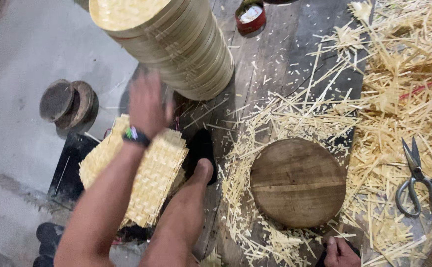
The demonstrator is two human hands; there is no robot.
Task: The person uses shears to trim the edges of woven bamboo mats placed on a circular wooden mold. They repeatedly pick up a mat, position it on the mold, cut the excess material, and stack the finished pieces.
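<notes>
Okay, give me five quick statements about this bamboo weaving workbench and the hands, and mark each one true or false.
1. The left hand is above the stack of square woven mats. True; it is blurred, and whether it grips anything cannot be told.
2. The scissors lie on the round wooden board. False; they lie apart from it, to its right, on the bamboo trimmings.
3. A tall stack of round woven discs stands behind the mats. True.
4. The round wooden board is covered with trimmings. False; its top is almost bare, with trimmings around it.
5. The right hand holds the scissors. False; it is at the lower edge, near the board, away from them.
</notes>
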